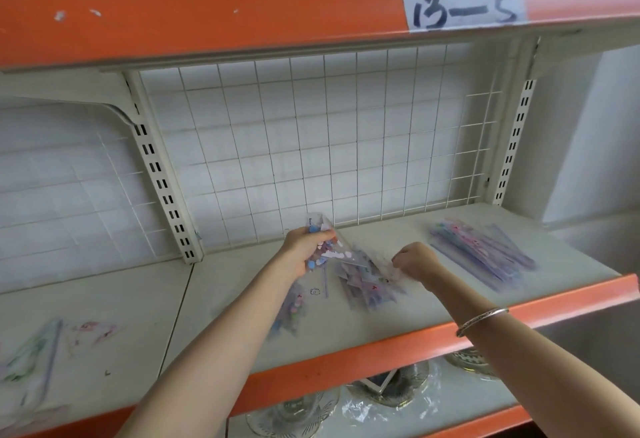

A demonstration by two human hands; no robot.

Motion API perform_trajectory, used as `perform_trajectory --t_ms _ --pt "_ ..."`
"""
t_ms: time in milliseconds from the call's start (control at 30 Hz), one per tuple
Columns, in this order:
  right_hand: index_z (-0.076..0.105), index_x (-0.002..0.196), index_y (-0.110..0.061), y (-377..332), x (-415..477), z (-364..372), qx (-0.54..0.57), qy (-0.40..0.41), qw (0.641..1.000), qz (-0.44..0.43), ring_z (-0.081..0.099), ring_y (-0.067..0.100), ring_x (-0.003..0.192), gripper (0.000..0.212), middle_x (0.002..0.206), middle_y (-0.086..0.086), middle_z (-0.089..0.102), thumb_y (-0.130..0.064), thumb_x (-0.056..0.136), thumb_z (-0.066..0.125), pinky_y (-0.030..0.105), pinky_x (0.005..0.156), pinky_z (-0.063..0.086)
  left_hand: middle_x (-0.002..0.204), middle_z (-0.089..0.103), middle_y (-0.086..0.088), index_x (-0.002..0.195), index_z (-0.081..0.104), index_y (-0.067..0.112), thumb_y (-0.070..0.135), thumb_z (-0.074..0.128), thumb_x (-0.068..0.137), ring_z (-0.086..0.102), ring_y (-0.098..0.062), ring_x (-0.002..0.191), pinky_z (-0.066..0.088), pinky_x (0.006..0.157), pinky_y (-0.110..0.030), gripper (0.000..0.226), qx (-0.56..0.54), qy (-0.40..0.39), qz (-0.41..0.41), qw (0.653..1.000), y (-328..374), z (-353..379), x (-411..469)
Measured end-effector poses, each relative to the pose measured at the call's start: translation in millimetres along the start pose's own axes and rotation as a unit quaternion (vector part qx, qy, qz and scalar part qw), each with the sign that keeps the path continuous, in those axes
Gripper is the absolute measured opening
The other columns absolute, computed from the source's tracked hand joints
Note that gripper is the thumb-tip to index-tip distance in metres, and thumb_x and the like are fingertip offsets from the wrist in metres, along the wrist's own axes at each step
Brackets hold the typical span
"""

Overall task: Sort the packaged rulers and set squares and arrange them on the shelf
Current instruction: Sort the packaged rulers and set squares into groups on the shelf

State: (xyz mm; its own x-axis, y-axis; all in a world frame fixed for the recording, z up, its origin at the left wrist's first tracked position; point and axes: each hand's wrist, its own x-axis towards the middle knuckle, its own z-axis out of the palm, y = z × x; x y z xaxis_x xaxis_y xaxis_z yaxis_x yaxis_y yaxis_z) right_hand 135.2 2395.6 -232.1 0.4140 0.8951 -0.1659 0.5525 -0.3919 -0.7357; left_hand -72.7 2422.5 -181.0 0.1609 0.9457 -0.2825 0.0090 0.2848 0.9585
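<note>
Your left hand (306,251) is raised just above the shelf (349,328), its fingers curled round a bundle of packaged set squares (329,247) that stands tilted in its grip. Your right hand (417,262), with a bracelet (483,320) on the wrist, is curled at the edge of the middle pile of packets (367,283); blur hides whether the fingers pinch the clear wrapping. A fanned stack of packaged rulers (481,254) lies flat on the shelf to the right, apart from the middle pile. More packets (291,309) lie beside your left forearm, and others (31,358) on the neighbouring section to the left. A paper label (464,4) marked "13-5" is stuck to the upper shelf's orange edge.
</note>
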Motion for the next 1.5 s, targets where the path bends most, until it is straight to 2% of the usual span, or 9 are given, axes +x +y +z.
perform_trajectory --t_ms 233,367,500,700,933,1033,1200,1367,1500 --pt "0.069 0.097 -0.002 -23.9 -21.9 -10.1 0.085 0.004 0.994 -0.075 0.055 0.021 0.082 0.018 0.091 0.007 0.064 -0.013 0.090 0.057 0.026 0.069 0.040 0.077 0.065 -0.008 0.085 0.065 0.012 0.007 0.071 0.081 0.058 -0.017 0.058 0.045 0.047 -0.020 0.009 0.017 0.000 -0.013 1.000 0.2 9.5 1.1" --pt "0.068 0.093 -0.003 -50.1 -40.6 -8.1 0.175 -0.094 0.973 -0.118 0.053 0.015 0.064 0.021 0.078 0.006 0.065 -0.022 0.092 0.059 0.022 0.057 0.039 0.080 0.068 -0.008 0.089 0.066 0.011 0.010 0.074 0.080 0.060 -0.017 0.063 0.047 0.055 -0.025 0.013 -0.005 -0.009 -0.001 1.000 -0.2 8.8 -1.5" --pt "0.068 0.086 -0.003 -60.7 -45.8 0.1 0.166 -0.123 0.970 -0.131 0.057 0.013 0.055 0.007 0.068 0.004 0.065 -0.009 0.086 0.065 0.018 0.051 0.043 0.084 0.069 -0.008 0.099 0.066 0.009 0.012 0.070 0.085 0.061 -0.016 0.064 0.051 0.052 -0.025 0.015 -0.027 -0.018 0.001 0.999 1.0 3.6 -5.1" --pt "0.068 0.088 0.000 -60.4 -39.4 6.4 0.215 -0.102 0.966 -0.096 0.055 0.015 0.056 0.006 0.069 0.008 0.064 -0.003 0.086 0.064 0.022 0.053 0.043 0.083 0.067 -0.015 0.092 0.060 0.002 -0.011 0.039 0.092 0.062 -0.020 0.067 0.049 0.056 -0.029 0.025 -0.055 -0.080 -0.018 0.995 5.3 -15.4 -10.4" --pt "0.063 0.089 0.001 -70.8 -39.2 23.0 0.366 -0.172 0.914 -0.043 0.054 0.017 0.057 0.004 0.072 0.011 0.062 0.000 0.088 0.059 0.022 0.054 0.045 0.070 0.071 -0.003 0.099 0.064 0.004 -0.001 0.065 0.086 0.066 -0.010 0.057 0.051 0.050 -0.018 0.014 -0.033 0.021 0.029 0.999 -1.1 -49.5 -10.1" --pt "0.062 0.095 0.001 -79.7 -44.9 36.2 0.385 -0.204 0.899 -0.041 0.056 0.018 0.060 0.008 0.074 0.010 0.061 0.000 0.090 0.057 0.024 0.058 0.047 0.070 0.072 -0.005 0.090 0.067 0.006 0.001 0.078 0.074 0.066 -0.011 0.054 0.049 0.057 -0.024 0.021 -0.051 0.074 0.051 0.995 -3.8 -59.1 -10.6" --pt "0.065 0.090 -0.003 -92.3 -51.8 54.3 0.387 -0.268 0.881 -0.042 0.064 0.014 0.057 0.010 0.077 0.008 0.064 0.003 0.088 0.059 0.021 0.053 0.048 0.067 0.070 -0.004 0.090 0.066 0.008 0.007 0.080 0.073 0.064 -0.011 0.052 0.047 0.045 -0.020 0.022 -0.088 0.090 0.038 0.991 -4.7 -73.9 -13.9" --pt "0.068 0.089 -0.008 -105.0 -54.3 67.2 0.348 -0.259 0.899 -0.064 0.064 0.012 0.059 0.012 0.075 0.001 0.071 0.002 0.085 0.062 0.022 0.057 0.044 0.086 0.069 -0.004 0.094 0.066 0.011 0.022 0.070 0.086 0.066 -0.017 0.074 0.051 0.055 -0.025 0.014 -0.083 0.071 0.006 0.994 -2.4 -86.2 -18.9" --pt "0.065 0.087 -0.008 -112.1 -53.2 73.3 0.335 -0.214 0.916 -0.059 0.058 0.016 0.064 0.016 0.074 0.005 0.066 0.005 0.079 0.067 0.024 0.059 0.042 0.083 0.070 -0.003 0.095 0.066 0.009 0.023 0.052 0.098 0.066 -0.018 0.072 0.048 0.060 -0.027 0.020 -0.108 0.061 -0.008 0.992 0.8 -94.3 -24.6"
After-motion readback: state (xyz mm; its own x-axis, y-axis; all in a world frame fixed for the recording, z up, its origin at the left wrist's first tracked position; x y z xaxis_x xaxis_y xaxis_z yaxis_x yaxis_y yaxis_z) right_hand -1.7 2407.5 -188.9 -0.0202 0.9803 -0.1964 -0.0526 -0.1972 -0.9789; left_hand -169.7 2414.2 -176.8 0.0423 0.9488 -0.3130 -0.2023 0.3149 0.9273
